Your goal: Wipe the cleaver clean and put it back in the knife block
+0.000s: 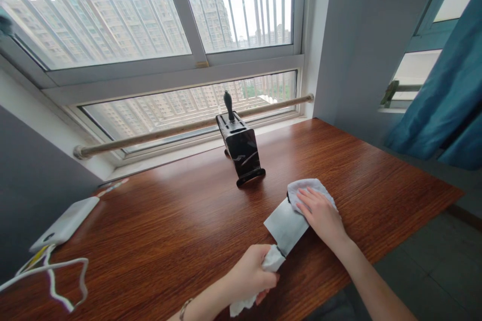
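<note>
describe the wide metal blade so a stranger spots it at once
On the brown wooden table below the window, find the black slotted holder, then look nearer and to its right. The wide metal blade sits there, between the left hand and the right hand. Unlike the pale cloth under the right hand, it is flat and silvery grey with straight edges.
</note>
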Demonstrator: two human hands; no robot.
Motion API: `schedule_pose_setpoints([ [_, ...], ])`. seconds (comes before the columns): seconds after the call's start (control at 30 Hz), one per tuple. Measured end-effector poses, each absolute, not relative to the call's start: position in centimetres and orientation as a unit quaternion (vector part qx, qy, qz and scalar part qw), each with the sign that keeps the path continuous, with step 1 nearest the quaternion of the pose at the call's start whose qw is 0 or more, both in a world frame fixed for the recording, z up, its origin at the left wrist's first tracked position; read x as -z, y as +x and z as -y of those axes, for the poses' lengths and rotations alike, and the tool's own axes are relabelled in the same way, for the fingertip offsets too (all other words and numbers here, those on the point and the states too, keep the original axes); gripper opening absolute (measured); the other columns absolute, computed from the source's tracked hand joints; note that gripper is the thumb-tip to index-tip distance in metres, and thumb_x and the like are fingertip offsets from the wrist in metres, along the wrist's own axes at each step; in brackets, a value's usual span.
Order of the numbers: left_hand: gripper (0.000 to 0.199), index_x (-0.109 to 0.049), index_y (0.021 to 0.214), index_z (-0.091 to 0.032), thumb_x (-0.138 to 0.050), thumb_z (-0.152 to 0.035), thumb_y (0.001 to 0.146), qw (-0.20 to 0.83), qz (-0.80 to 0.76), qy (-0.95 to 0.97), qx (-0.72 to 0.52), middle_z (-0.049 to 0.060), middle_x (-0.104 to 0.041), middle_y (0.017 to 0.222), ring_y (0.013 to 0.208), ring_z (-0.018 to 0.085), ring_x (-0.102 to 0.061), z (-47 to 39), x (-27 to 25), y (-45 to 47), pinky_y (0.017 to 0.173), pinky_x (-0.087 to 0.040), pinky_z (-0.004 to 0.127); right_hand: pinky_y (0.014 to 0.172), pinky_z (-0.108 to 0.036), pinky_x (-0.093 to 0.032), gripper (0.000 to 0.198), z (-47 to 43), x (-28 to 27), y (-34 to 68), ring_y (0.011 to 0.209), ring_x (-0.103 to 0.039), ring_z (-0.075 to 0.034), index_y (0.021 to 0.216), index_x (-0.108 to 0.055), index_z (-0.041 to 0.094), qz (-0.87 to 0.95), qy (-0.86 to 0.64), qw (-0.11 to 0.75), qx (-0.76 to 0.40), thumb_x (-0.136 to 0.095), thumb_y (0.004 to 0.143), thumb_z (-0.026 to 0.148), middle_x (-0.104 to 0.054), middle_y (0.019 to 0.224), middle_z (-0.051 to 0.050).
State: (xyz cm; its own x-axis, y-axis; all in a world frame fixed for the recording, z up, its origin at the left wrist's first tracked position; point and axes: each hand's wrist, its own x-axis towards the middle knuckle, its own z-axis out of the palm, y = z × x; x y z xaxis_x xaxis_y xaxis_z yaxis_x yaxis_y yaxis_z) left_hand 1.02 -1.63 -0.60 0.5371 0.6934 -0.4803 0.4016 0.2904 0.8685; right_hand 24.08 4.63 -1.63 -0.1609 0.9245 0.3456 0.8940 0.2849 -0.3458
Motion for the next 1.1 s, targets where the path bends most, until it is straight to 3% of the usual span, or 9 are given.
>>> schedule_pose_setpoints([
  [0.2, 0.015, -0.04, 0.069, -0.021, -0.05, -0.016, 0.06, 0.662, -0.459, 0.581, -0.113, -0.01, -0.045, 0.041, 0.031, 0.008, -0.041, 1.6, 0.3, 1.0, 0.027, -0.028, 0.017, 0.101, -0.045, -0.045, 0.038, -6.0, 2.5, 26.1, 0.117, -0.054, -0.026, 0.12, -0.061, 0.018, 0.718, -0.634, 0.275, -0.08, -0.04, 0.093, 0.036, -0.055, 0.132, -0.007],
  [0.5, 0.016, -0.041, 0.07, -0.021, -0.052, -0.015, 0.06, 0.674, -0.451, 0.575, -0.11, -0.01, -0.046, 0.041, 0.031, 0.009, -0.041, 1.5, 0.6, 0.8, 0.026, -0.028, 0.017, 0.095, -0.039, -0.047, 0.035, -6.0, 3.6, 27.8, 0.103, -0.061, -0.024, 0.106, -0.065, 0.012, 0.675, -0.636, 0.358, -0.106, -0.042, 0.091, 0.034, -0.064, 0.111, -0.013],
  [0.87, 0.016, -0.041, 0.071, -0.021, -0.053, -0.014, 0.062, 0.677, -0.451, 0.569, -0.123, -0.011, -0.044, 0.041, 0.031, 0.008, -0.041, 1.4, 0.8, 0.8, 0.025, -0.029, 0.016, 0.086, -0.039, -0.044, 0.035, -4.1, 3.2, 29.0, 0.094, -0.06, -0.026, 0.096, -0.064, 0.019, 0.525, -0.698, 0.439, -0.21, -0.053, 0.081, 0.048, -0.067, 0.1, -0.008],
  [0.97, 0.017, -0.041, 0.072, -0.021, -0.052, -0.013, 0.061, 0.68, -0.448, 0.566, -0.125, -0.011, -0.043, 0.041, 0.031, 0.008, -0.041, 1.5, 1.0, 0.8, 0.026, -0.029, 0.015, 0.083, -0.037, -0.045, 0.038, -3.9, 3.9, 28.6, 0.09, -0.06, -0.023, 0.097, -0.061, 0.019, 0.457, -0.676, 0.508, -0.277, -0.059, 0.077, 0.051, -0.066, 0.096, -0.007],
  [1.1, 0.017, -0.039, 0.071, -0.021, -0.05, -0.012, 0.061, 0.675, -0.452, 0.568, -0.129, -0.012, -0.042, 0.042, 0.031, 0.008, -0.042, 1.6, 1.0, 1.0, 0.026, -0.03, 0.015, 0.066, -0.028, -0.051, 0.051, -3.3, 4.1, 26.8, 0.076, -0.061, -0.016, 0.102, -0.052, 0.019, 0.298, -0.577, 0.63, -0.426, -0.072, 0.068, 0.051, -0.064, 0.089, -0.003],
])
